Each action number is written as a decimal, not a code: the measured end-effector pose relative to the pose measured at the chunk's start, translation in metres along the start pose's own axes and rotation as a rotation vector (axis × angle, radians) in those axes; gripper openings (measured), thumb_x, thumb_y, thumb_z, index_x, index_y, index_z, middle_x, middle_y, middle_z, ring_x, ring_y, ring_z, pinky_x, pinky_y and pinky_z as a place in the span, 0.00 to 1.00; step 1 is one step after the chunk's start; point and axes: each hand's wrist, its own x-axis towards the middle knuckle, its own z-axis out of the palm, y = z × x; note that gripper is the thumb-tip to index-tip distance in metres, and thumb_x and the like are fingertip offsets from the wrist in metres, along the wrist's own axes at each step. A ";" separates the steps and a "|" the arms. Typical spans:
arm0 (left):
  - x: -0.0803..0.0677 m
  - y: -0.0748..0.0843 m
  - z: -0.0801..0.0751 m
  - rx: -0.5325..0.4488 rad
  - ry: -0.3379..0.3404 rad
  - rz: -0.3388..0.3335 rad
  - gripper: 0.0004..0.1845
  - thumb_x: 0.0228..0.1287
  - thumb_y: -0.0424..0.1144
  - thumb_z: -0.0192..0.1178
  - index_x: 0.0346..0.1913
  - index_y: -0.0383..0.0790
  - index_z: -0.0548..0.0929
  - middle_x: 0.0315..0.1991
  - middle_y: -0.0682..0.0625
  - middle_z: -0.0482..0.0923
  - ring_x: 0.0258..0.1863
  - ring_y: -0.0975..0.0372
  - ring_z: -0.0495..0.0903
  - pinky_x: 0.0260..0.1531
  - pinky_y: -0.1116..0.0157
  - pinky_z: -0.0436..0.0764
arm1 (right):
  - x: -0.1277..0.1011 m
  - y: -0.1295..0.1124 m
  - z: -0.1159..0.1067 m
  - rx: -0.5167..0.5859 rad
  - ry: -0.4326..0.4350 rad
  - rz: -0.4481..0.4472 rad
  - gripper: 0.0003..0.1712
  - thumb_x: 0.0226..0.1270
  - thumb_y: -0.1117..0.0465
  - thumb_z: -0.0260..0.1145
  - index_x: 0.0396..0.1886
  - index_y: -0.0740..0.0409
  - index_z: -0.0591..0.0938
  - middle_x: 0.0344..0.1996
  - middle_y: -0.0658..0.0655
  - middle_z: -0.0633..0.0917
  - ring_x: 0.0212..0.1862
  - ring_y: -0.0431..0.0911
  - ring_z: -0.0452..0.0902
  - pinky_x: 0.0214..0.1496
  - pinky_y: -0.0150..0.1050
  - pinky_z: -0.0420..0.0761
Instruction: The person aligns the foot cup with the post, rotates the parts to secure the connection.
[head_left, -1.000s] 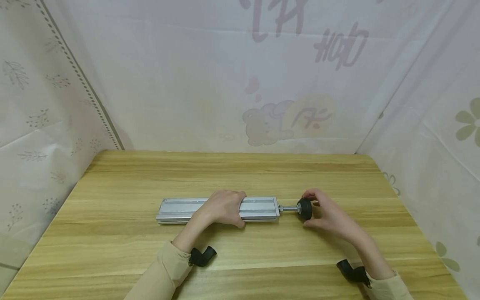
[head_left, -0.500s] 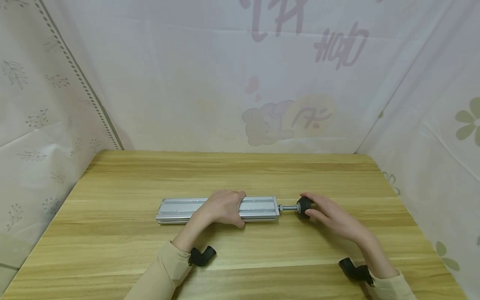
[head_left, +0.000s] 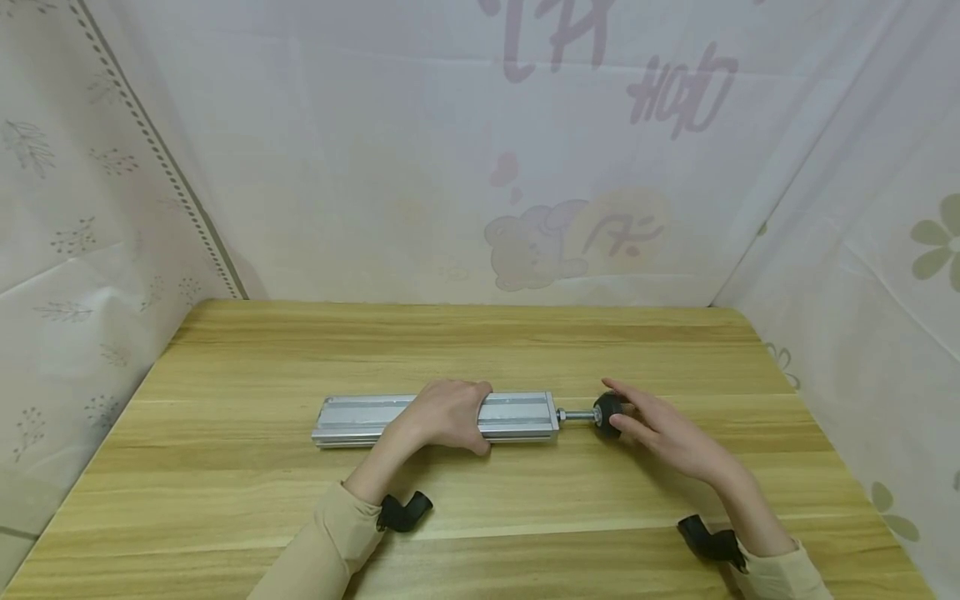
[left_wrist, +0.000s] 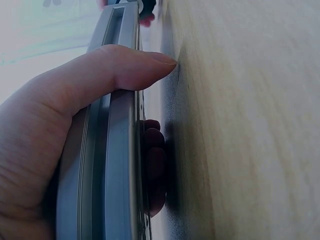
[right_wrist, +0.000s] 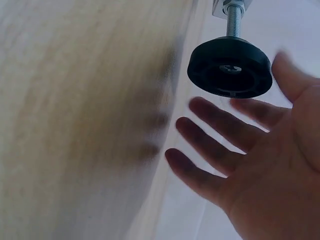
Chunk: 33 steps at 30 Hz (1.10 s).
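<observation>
A silver aluminium profile [head_left: 360, 419] lies lengthwise on the wooden table [head_left: 480, 350]. My left hand [head_left: 457, 414] grips it near the middle, thumb on the near side and fingers over the far side; the left wrist view shows the thumb [left_wrist: 125, 67] across the profile [left_wrist: 107, 190]. A threaded rod [head_left: 576, 415] sticks out of its right end and carries a black round foot [head_left: 606, 414]. My right hand [head_left: 637, 417] is at the foot with its fingers straight. In the right wrist view its fingers [right_wrist: 240, 130] are spread beside the foot [right_wrist: 230, 67], not closed round it.
Pale printed cloth walls stand close behind the table and on both sides. Black camera mounts sit at my left wrist [head_left: 405, 510] and right wrist [head_left: 708, 546]. Bare wood shows in front of and behind the profile.
My right hand pinched the black foot a second ago; its fingers have since straightened and slid forward past it. The left hand and the profile have not moved.
</observation>
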 end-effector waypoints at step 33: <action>0.001 -0.001 0.001 0.013 -0.003 -0.001 0.23 0.40 0.52 0.75 0.37 0.50 0.75 0.27 0.59 0.77 0.27 0.62 0.73 0.28 0.62 0.73 | 0.001 0.003 -0.003 -0.066 -0.009 -0.059 0.30 0.83 0.51 0.52 0.76 0.60 0.68 0.68 0.64 0.79 0.70 0.61 0.75 0.68 0.62 0.73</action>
